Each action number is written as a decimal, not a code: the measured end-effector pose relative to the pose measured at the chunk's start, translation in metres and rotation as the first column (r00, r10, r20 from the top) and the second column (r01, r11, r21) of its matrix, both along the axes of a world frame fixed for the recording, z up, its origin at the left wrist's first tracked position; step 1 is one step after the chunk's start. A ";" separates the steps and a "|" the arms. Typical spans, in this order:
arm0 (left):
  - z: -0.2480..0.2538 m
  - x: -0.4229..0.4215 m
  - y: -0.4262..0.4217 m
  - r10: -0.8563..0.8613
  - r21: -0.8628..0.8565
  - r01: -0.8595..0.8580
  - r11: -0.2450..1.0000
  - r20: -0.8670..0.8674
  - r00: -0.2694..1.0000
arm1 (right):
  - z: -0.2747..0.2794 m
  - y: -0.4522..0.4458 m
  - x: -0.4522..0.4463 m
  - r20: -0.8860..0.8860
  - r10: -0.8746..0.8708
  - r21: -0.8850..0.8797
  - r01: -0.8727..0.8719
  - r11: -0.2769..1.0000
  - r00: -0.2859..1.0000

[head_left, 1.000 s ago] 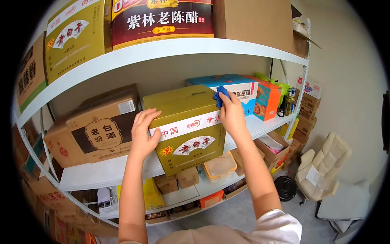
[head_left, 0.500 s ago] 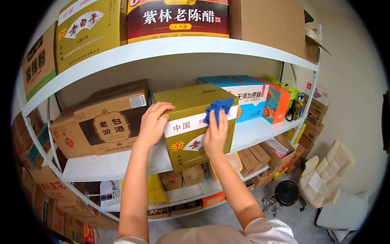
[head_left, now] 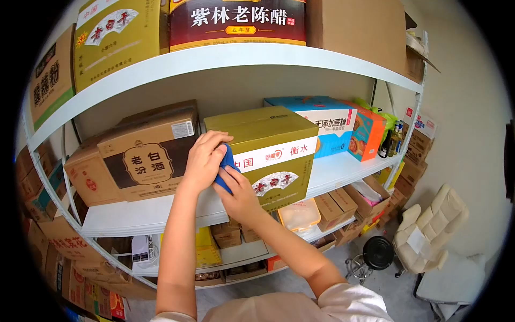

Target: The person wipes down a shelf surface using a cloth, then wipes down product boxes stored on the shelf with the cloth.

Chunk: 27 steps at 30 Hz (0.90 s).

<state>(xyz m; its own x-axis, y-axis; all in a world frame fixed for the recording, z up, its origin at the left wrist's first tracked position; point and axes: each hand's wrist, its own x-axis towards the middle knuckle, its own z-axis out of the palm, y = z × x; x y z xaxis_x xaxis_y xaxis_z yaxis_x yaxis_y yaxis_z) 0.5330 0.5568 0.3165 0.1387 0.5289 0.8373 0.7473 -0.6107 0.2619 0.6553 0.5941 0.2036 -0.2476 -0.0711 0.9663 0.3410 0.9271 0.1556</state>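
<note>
A gold-green cardboard box (head_left: 284, 142) with a white band and a fan-shaped label stands on the middle shelf, jutting past its front edge. My left hand (head_left: 204, 163) grips its upper left front corner, fingers curled over the top edge. Beside it, my right hand (head_left: 238, 196) presses a blue cloth (head_left: 227, 163) against the left part of the box's front face. The cloth is bunched and partly covered by both hands.
Brown cartons (head_left: 150, 155) stand left of the box; a blue-and-white box (head_left: 330, 129) and an orange box (head_left: 367, 137) stand right. The upper shelf (head_left: 230, 58) carries large boxes overhead. A black stool (head_left: 378, 252) and a cream chair (head_left: 429, 231) are at lower right.
My right hand has swept the cloth leftwards across the box's front, from the upper right to beside my left hand. My left hand stays at the corner.
</note>
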 end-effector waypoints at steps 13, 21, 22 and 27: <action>-0.002 0.004 0.008 0.094 0.017 -0.094 0.995 0.010 0.996 | -0.036 0.077 0.137 -0.392 -0.354 -0.399 0.190 0.897 0.849; -0.005 0.005 0.011 0.113 0.042 -0.113 0.993 0.017 0.994 | -0.059 0.052 0.103 -0.463 -0.331 -0.539 0.035 0.842 0.822; -0.006 0.005 0.012 0.115 0.051 -0.116 0.992 0.023 0.993 | -0.062 0.044 0.092 -0.463 -0.291 -0.538 -0.005 0.843 0.838; -0.009 0.010 0.012 0.152 0.051 -0.155 0.987 0.048 0.987 | -0.073 0.007 0.040 -0.336 -0.151 -0.541 -0.060 0.839 0.930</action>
